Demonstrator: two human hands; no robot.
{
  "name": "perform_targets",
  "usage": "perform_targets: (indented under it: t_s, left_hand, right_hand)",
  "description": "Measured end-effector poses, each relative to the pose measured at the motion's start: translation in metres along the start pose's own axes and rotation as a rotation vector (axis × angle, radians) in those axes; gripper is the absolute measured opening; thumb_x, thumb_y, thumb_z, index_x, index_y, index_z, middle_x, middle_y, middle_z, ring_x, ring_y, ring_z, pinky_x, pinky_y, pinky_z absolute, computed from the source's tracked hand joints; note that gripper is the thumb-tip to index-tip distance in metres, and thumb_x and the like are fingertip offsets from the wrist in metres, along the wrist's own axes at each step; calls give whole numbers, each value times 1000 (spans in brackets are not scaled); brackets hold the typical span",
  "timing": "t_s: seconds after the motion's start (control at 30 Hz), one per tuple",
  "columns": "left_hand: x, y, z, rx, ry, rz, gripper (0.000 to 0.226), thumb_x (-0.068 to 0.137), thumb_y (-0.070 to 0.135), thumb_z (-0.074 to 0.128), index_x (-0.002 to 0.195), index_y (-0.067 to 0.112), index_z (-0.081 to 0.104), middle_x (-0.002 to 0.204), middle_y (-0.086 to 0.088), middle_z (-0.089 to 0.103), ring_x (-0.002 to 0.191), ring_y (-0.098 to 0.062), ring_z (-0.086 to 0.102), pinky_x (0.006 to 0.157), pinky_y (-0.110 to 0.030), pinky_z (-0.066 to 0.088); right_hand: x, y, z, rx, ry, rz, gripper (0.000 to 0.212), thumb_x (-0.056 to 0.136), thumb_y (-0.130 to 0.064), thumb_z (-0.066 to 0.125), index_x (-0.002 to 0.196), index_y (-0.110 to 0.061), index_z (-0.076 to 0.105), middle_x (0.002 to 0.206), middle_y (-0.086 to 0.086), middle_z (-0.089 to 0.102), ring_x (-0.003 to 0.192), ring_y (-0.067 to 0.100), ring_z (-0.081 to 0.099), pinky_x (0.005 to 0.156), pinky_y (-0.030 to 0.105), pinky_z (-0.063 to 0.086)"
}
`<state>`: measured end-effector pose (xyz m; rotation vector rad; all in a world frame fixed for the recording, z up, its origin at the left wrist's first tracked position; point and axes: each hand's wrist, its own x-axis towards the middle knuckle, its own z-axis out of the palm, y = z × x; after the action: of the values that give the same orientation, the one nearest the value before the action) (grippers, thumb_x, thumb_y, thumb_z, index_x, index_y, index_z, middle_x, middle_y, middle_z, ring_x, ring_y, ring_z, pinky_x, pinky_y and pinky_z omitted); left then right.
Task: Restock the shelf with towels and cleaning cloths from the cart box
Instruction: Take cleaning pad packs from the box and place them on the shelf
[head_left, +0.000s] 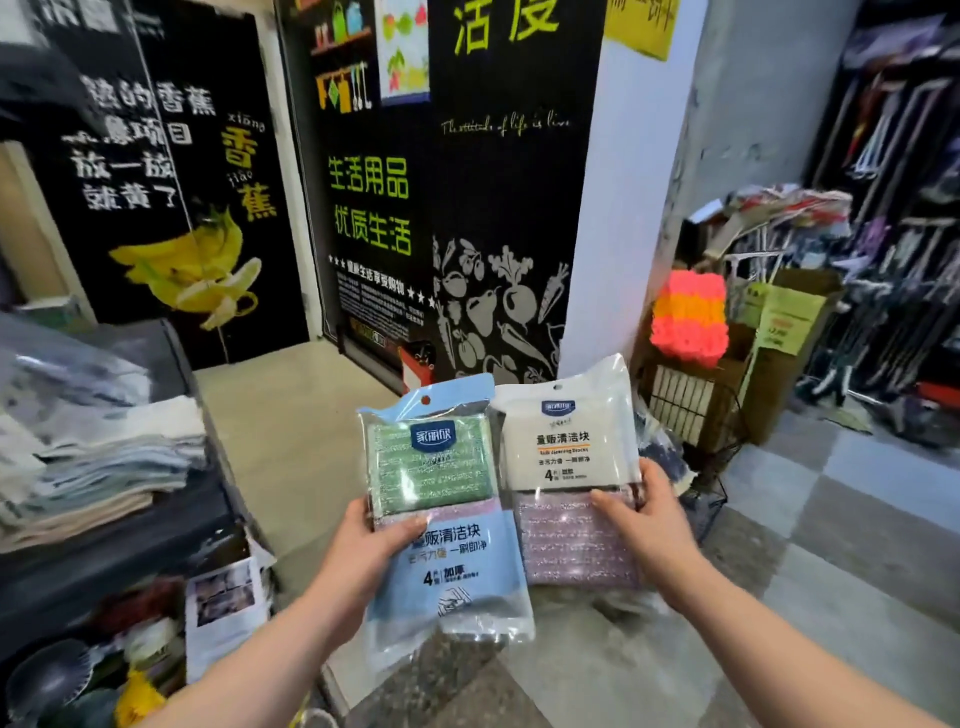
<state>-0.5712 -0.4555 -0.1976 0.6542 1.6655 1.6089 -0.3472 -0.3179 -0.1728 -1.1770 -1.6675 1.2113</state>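
My left hand grips a blue-labelled pack of cleaning cloths with a green cloth showing at its top. My right hand holds a white-labelled pack of cleaning cloths with a pink cloth in its lower half. Both packs are held upright side by side in front of me, above the floor. A dark shelf at the left carries stacked folded towels. The cart box is not in view.
A black printed wall panel and a white pillar stand ahead. At the right are a wire basket with pink and orange sponges, a cardboard box and racks of hanging goods. Goods lie on the lower shelf at left.
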Motion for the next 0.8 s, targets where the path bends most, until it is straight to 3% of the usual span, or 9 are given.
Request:
perform_targets:
  t_s: [0.13, 0.27, 0.33, 0.47, 0.6, 0.7, 0.8]
  left_hand:
    - [65, 25, 9, 30, -32, 15, 50, 82, 7, 67, 125, 5, 42, 103, -11, 67, 80, -20, 68, 48, -16, 52]
    - [122, 36, 25, 25, -3, 5, 52, 80, 9, 70, 124, 6, 43, 108, -12, 67, 89, -25, 69, 61, -25, 53]
    - [147, 41, 37, 3, 23, 21, 46, 81, 10, 69, 119, 7, 45, 107, -12, 67, 89, -24, 68, 66, -28, 51]
    - [199, 47, 65, -37, 110, 36, 16, 90, 18, 59, 102, 15, 50, 95, -3, 65, 79, -15, 61, 60, -25, 41]
    - [253, 57, 98, -117, 203, 36, 24, 93, 21, 55, 113, 11, 48, 99, -8, 65, 81, -21, 62, 66, -27, 45]
    - [284, 66, 115, -163, 279, 29, 25, 94, 19, 54, 116, 9, 48, 94, -6, 66, 77, -19, 63, 60, -27, 43]
    - [307, 73, 124, -150, 359, 56, 29, 93, 22, 56, 119, 11, 49, 98, -4, 67, 84, -20, 64, 68, -31, 48]
  right_hand:
    - [61, -8, 16, 34, 7, 0, 54, 85, -14, 66, 131, -20, 40, 117, 2, 59, 105, 25, 60, 93, 50, 50]
    - [129, -9, 24, 21, -17, -9, 57, 85, -17, 66, 133, -19, 37, 115, -1, 55, 104, 22, 58, 94, 47, 49]
    - [165, -9, 27, 37, -37, -33, 56, 85, -16, 65, 134, -17, 37, 111, -1, 53, 97, 18, 57, 87, 42, 51]
    - [242, 0, 33, 83, -95, -55, 50, 87, -12, 64, 131, -15, 40, 111, 3, 56, 85, 10, 56, 68, 27, 47]
    - [330, -2, 27, 33, -177, -82, 57, 84, -18, 68, 132, -18, 38, 109, 1, 56, 103, 26, 59, 91, 49, 51]
    - [386, -9, 24, 40, -265, -95, 54, 83, -19, 68, 128, -21, 38, 111, 5, 59, 104, 29, 61, 93, 52, 50]
    - [434, -13, 37, 22, -328, -133, 55, 83, -17, 68, 130, -20, 39, 118, 8, 59, 107, 28, 59, 96, 51, 48]
